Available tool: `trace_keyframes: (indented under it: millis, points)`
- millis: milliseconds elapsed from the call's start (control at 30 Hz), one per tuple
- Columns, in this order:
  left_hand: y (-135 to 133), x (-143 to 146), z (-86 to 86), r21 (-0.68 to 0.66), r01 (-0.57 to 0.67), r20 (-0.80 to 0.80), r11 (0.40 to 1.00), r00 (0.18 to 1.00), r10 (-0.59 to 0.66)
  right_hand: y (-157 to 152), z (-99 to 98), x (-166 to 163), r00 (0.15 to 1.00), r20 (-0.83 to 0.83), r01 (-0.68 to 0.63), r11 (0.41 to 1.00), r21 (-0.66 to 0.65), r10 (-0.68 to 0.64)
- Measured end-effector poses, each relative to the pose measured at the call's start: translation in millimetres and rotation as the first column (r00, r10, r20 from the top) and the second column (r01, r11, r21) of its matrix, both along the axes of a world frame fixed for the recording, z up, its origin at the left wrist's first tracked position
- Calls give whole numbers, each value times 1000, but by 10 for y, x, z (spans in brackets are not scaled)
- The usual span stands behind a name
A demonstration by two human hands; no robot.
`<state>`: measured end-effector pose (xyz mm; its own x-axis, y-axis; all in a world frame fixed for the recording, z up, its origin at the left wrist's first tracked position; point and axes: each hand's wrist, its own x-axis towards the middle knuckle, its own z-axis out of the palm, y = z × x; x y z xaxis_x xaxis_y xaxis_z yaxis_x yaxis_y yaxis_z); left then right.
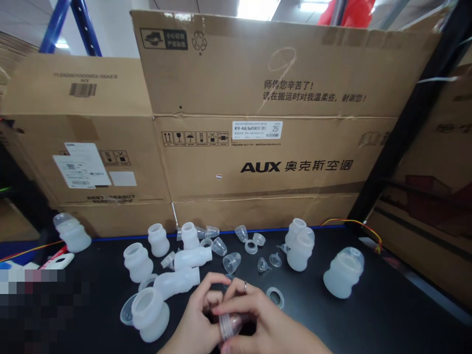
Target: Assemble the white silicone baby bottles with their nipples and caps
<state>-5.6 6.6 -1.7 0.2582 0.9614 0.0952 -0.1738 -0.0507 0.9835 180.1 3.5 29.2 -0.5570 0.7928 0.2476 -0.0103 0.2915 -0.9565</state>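
Left fingers [212, 279] and right fingers [236, 306] are clamped on a ribbed ring [225, 328]; a loose ring [281, 298] lies beyond, rightward.

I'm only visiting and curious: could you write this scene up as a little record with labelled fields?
Left hand: gripping a ridged clear piece
Right hand: fingers on that same piece
Bottles on their sides: two whitish ones, left of centre
Capped bottles: one far left, two at right
Loose parts: clear cups, rings and funnel-like pieces
Surface: black tabletop
Behind: cardboard printed "AUX"
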Motion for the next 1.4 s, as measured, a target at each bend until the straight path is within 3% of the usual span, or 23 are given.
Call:
trace_keyframes:
  millis: [200, 300, 400, 533, 700, 767, 800, 833, 867, 933, 1033, 1100, 1167, 1233, 1267, 1300, 1333, 1400]
  points:
    - [-6, 24, 84, -10, 9, 39, 1000, 999, -8, 5, 33, -38, 997, 74, 29, 999, 18, -30]
    - [31, 31, 119, -6, 30, 57, 1000, 998, -29, 35, 78, -86, 997, 1, 80, 996, 29, -81]
    - [40, 31, 133, 8, 60, 58, 998, 997, -60, 47, 77, -145, 983, -142, 105, 989, -106, -119]
    - [-9, 8, 164, 49, 86, 88, 995, 992, -90, 36, 66, -208, 956, -266, 41, 957, -287, -120]
    - [-19, -46, 186, 91, 129, 109, 987, 984, -139, 42, 53, -232, 947, -292, 58, 964, -261, -136]
    - [-5, -64, 180, 178, 104, 25, 979, 994, -110, 57, 56, -218, 945, -274, 134, 974, -180, -181]
    - [-7, -73, 185, 270, 49, -60, 962, 998, -34, 66, 65, -204, 940, -267, 184, 975, -122, -211]
    - [-19, -83, 203, 396, -32, -152, 918, 983, 100, 76, 81, -185, 934, -260, 236, 970, -63, -244]
    - [-42, -98, 238, 543, -108, -225, 833, 937, 268, 87, 102, -161, 928, -251, 283, 959, -6, -276]
    - [-111, -161, 367, 816, -162, -244, 555, 775, 584, 106, 153, -109, 913, -232, 363, 928, 83, -336]
    - [-179, -380, 668, 990, 51, -135, 133, 638, 758, 130, 203, -53, 893, -224, 423, 899, 114, -391]
    - [-130, -588, 861, 997, 78, -36, -8, 539, 841, 146, 190, -50, 887, -230, 431, 897, 102, -400]
    - [-7, -777, 981, 997, 24, 65, -79, 369, 927, 169, 142, -66, 883, -235, 441, 890, 120, -406]
    - [134, -883, 1009, 996, -18, -85, 88, 141, 986, 199, 86, -82, 876, -239, 460, 873, 159, -418]
    - [189, -894, 993, 977, -72, -196, 202, 85, 977, 214, 66, -86, 874, -237, 468, 866, 177, -424]
    - [227, -876, 960, 941, -135, -300, 310, 94, 949, 226, 55, -87, 873, -232, 473, 859, 196, -428]
    - [245, -832, 914, 895, -199, -372, 399, 163, 914, 234, 54, -85, 873, -225, 477, 853, 212, -432]
    - [221, -683, 792, 802, -288, -388, 523, 414, 823, 235, 72, -75, 873, -208, 481, 846, 231, -440]
